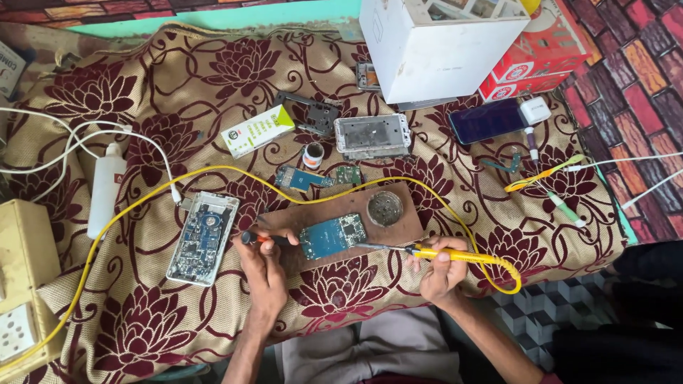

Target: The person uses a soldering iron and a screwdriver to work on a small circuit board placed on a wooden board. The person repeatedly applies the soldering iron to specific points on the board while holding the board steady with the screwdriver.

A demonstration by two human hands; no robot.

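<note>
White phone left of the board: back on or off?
Off. The white phone lies flat on the cloth, its internal blue circuitry exposed.

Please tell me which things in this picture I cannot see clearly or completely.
All in the head view:
- Soldering iron tip: too small to tell if it touches the blue circuit board.
- Dark tool in the left hand: partly covered by the fingers.
- White box: cut off by the top edge.
- Yellow cable: its end leaves at the lower left.
- Parts on the open phone: too small.
- Right hand covers the iron's grip.
</note>
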